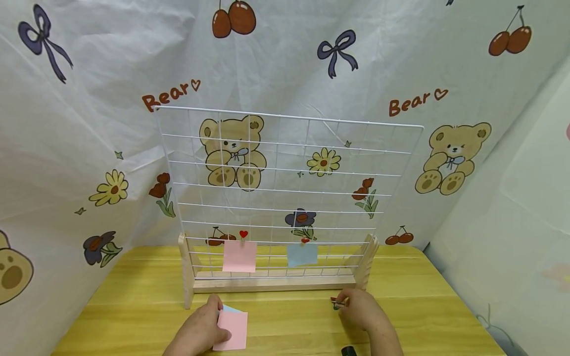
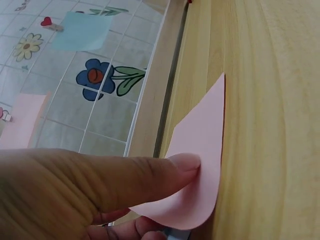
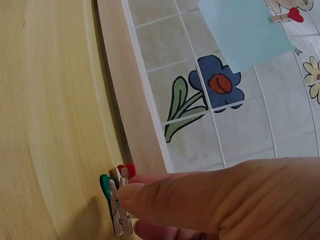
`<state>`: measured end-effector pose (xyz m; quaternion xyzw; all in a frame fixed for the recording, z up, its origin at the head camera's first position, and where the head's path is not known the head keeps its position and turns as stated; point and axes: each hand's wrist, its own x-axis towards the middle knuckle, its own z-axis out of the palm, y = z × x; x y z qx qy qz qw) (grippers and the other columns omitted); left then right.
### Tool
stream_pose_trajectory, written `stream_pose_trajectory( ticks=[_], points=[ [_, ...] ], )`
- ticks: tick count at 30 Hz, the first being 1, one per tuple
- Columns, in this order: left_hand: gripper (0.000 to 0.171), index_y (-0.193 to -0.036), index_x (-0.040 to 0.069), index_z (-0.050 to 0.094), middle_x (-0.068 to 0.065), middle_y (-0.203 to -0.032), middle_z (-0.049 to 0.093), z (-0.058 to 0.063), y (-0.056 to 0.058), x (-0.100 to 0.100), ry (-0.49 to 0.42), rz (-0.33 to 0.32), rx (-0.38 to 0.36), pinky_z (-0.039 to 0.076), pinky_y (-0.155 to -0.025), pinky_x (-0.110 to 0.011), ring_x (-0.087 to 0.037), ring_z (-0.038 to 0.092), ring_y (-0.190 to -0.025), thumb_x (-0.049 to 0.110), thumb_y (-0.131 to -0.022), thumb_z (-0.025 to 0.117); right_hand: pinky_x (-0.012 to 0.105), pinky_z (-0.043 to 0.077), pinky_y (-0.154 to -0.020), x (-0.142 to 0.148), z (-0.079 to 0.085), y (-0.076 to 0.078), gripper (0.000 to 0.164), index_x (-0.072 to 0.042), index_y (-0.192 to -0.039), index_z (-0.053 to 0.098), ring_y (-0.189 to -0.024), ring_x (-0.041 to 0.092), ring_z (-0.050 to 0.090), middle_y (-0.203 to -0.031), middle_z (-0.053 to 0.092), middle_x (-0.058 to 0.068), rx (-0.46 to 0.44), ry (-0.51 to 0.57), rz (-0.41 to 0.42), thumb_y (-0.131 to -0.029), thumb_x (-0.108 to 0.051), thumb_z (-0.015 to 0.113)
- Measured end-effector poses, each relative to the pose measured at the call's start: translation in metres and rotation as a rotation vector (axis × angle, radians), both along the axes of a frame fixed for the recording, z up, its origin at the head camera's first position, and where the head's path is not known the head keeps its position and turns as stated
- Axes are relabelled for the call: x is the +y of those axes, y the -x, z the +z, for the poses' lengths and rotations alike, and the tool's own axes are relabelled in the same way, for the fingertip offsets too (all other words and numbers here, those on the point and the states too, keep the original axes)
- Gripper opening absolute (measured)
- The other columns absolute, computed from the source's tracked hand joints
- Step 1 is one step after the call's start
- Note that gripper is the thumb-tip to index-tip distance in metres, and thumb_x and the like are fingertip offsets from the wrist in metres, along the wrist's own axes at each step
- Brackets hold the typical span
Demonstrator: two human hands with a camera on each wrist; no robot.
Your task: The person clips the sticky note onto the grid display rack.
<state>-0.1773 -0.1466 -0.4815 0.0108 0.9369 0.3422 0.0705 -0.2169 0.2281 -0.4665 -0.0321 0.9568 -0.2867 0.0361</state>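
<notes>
A white wire grid (image 1: 285, 198) stands in a wooden base (image 1: 271, 284) on the yellow wooden table (image 1: 423, 316). A pink note (image 1: 239, 256) and a blue note (image 1: 302, 254) hang on it from small heart clips. My left hand (image 1: 200, 329) pinches a loose pink note (image 1: 233, 330) (image 2: 200, 165) lying on the table, with a blue sheet (image 1: 229, 308) under it. My right hand (image 1: 362, 309) pinches small wooden clips (image 1: 337, 302) (image 3: 119, 200) with red and green hearts, close to the base.
A printed cloth with bears, bows and cherries (image 1: 89, 123) hangs behind and to the left. A pale wall (image 1: 512, 222) closes the right side. A small dark object (image 1: 349, 351) lies at the table's near edge.
</notes>
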Motion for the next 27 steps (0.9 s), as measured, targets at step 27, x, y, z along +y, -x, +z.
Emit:
stream_pose_trajectory(
  ticks=[27],
  points=[
    [0.011, -0.092, 0.012, 0.059, 0.003, -0.071, 0.058, 0.0, -0.001, -0.002, -0.008, -0.011, 0.079, 0.042, -0.057, -0.03, -0.013, 0.052, -0.062, 0.01, -0.093, 0.069, 0.034, 0.046, -0.064, -0.001, -0.012, 0.004, 0.018, -0.014, -0.076, 0.066, -0.068, 0.016, 0.051, -0.074, 0.063, -0.003, 0.065, -0.065, 0.013, -0.081, -0.003, 0.08]
  ],
)
